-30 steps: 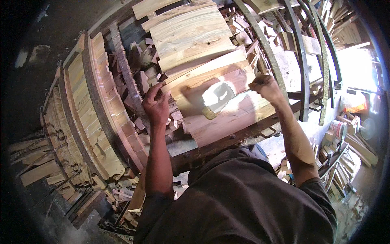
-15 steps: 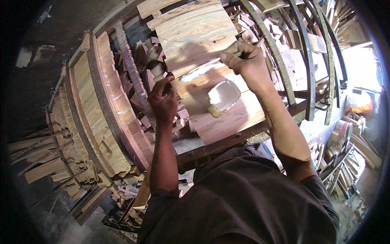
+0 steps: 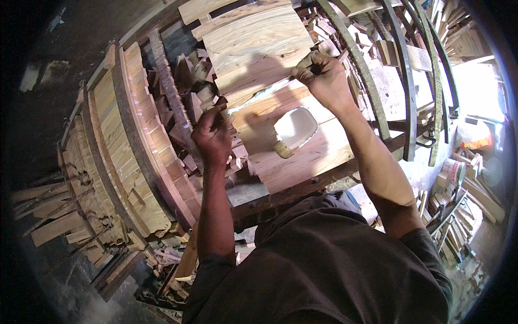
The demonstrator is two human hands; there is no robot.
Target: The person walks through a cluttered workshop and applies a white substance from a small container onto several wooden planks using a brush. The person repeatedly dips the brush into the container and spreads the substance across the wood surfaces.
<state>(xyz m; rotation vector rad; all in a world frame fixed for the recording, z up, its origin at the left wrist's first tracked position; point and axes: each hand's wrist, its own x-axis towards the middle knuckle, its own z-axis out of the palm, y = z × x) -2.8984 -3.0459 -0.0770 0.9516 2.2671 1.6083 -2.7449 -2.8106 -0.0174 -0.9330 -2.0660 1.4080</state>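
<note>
Before me lies a panel of pale wooden boards [image 3: 259, 38] set edge to edge. Across it, my left hand [image 3: 212, 137] and my right hand [image 3: 325, 81] are at opposite ends of one wooden strip [image 3: 280, 97], fingers closed at its ends. White, glue-like paste [image 3: 264, 95] runs along the strip's far edge, beside the boards beyond. My fingertips are partly in shadow. Nearer me, a cut-open white plastic container [image 3: 298, 128] with a crusted yellowish neck rests on the boards, white inside.
Dark metal bars [image 3: 407, 81] cross the rack at right, and a bar [image 3: 175, 92] stands left of the panel. Beyond it are more clamped boards [image 3: 110, 116]. Wood offcuts [image 3: 191, 70] fill the gaps below. A tin [image 3: 454, 170] sits among scraps at lower right.
The white band along the strip looks narrower, as the strip has tilted. Both hands have shifted slightly, the left one a little leftward.
</note>
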